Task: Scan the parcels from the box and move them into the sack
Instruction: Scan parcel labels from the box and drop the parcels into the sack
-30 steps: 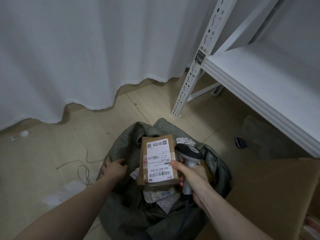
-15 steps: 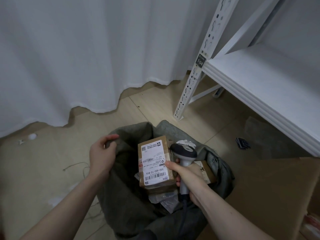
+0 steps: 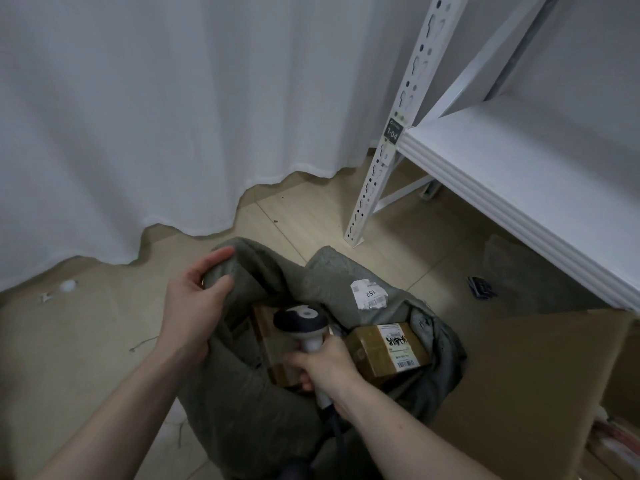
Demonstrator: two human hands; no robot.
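Note:
A grey-green sack (image 3: 242,403) stands open on the floor in front of me. My left hand (image 3: 194,303) grips its raised left rim and holds the mouth open. My right hand (image 3: 323,367) is down in the sack's mouth, gripping the handle of a barcode scanner (image 3: 301,323) and a brown parcel (image 3: 273,344) together. The parcel sits low inside the sack, partly hidden by the scanner. A second brown parcel (image 3: 388,348) with a white label lies in the sack to the right. The cardboard box (image 3: 530,386) stands at the lower right, its flap towards me.
A white metal shelf (image 3: 519,181) juts in from the right, with its perforated post (image 3: 391,133) standing on the floor behind the sack. A white curtain (image 3: 156,116) hangs across the back. A small dark object (image 3: 481,288) lies under the shelf.
My right hand has lowered the parcel and scanner deeper into the sack. My left hand has lifted the sack's left rim higher and pulled the mouth wider. The second parcel now shows fully.

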